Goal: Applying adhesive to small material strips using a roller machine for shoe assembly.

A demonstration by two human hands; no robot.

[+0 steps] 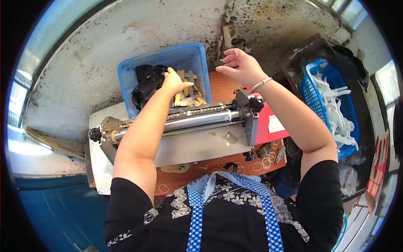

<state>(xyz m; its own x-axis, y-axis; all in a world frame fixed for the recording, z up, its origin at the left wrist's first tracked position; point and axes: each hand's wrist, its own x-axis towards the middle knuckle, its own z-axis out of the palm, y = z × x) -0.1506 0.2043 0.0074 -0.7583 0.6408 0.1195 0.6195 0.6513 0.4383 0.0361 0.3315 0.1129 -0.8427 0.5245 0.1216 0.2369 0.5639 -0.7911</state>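
Observation:
My left hand [174, 82] reaches into a blue plastic basket [126, 90] behind the machine. Its thumb stretches out to the right, apart from the fingers, and I see nothing held in it. Black flat pieces [147, 86] lie left of that hand, and tan strips [191, 98] lie under and to its right. My right hand [241, 69] is raised to the right of the basket, above the machine's right end. Its fingers are bent and apart, with nothing between them. A small pale band sits on one finger, and a bracelet circles the wrist.
A roller machine [197, 120] with a shiny metal roller, black knobs and a red right side stands between me and the basket. Rubber bands [265, 163] lie on the brown tabletop [252, 169] nearby. At right, another blue basket [312, 101] holds white plastic-looking pieces [336, 115].

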